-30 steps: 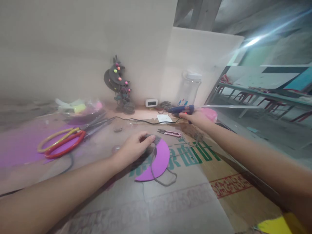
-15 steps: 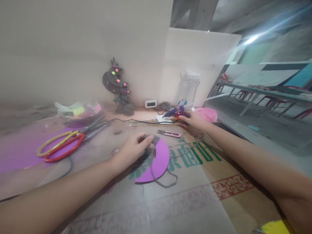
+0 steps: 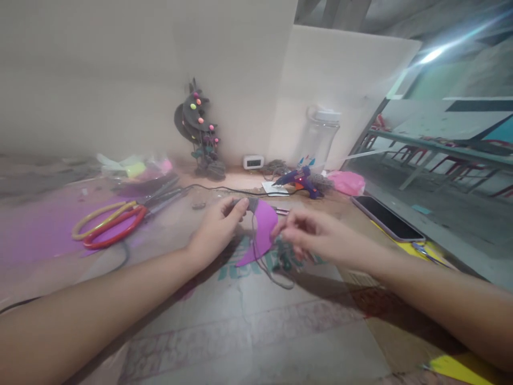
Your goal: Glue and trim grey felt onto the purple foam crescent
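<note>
Purple shows on the crescent [image 3: 265, 224] between our two hands: with our left hand [image 3: 218, 224] we pinch its upper tip, wrapped in grey yarn [image 3: 252, 204]. Our right hand [image 3: 310, 233], fingers half curled, is at the crescent's right edge; whether it grips anything, we cannot tell. Beyond, a blue glue gun [image 3: 300, 178] stands with its nozzle over white paper [image 3: 276, 189].
</note>
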A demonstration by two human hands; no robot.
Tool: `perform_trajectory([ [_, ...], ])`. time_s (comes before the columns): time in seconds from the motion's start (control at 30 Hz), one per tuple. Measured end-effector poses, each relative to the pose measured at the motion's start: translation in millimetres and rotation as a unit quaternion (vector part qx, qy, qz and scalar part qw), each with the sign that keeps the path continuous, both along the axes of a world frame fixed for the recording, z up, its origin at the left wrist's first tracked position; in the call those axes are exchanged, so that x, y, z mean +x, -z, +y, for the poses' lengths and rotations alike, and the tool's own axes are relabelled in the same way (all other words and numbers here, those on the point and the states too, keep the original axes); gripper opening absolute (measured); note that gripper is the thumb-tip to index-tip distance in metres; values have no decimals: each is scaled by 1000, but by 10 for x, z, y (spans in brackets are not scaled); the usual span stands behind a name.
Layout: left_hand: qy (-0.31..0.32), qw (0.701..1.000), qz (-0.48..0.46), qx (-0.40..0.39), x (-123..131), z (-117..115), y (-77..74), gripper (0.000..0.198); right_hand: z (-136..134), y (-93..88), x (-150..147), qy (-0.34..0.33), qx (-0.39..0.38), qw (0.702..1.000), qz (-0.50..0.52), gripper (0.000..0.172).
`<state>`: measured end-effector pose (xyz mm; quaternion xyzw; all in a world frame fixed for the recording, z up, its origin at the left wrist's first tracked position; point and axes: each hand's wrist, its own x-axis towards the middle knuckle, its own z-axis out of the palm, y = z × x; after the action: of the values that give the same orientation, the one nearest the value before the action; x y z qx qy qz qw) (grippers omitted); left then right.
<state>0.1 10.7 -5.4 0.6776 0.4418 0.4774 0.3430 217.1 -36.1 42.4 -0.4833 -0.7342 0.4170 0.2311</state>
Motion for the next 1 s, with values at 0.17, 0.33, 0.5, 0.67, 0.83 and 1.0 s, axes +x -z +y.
perform_trajectory([
  [0.17,-9,999,-8,37,-6,3,-1,32,-147,190,-138,-64,-184,976,93,37],
  [0.33,6,1000,-8,12,8,7,6,33,-178,305,-196,-91,-268,925,254,44],
  [0.5,9,1000,-2,12,11,13,10,34,-229,332,-202,-59,-218,955,191,33],
  [0.67,-2,999,-6,39,6,-1,12,32,-234,258,-178,-9,-116,987,107,19],
  [0.83,-7,998,6,67,12,-16,11,30,-172,347,-248,-56,-199,961,182,31],
  [1.0,-1,998,23,56,26,-31,-11,30,-92,429,-266,-85,-246,919,295,37],
])
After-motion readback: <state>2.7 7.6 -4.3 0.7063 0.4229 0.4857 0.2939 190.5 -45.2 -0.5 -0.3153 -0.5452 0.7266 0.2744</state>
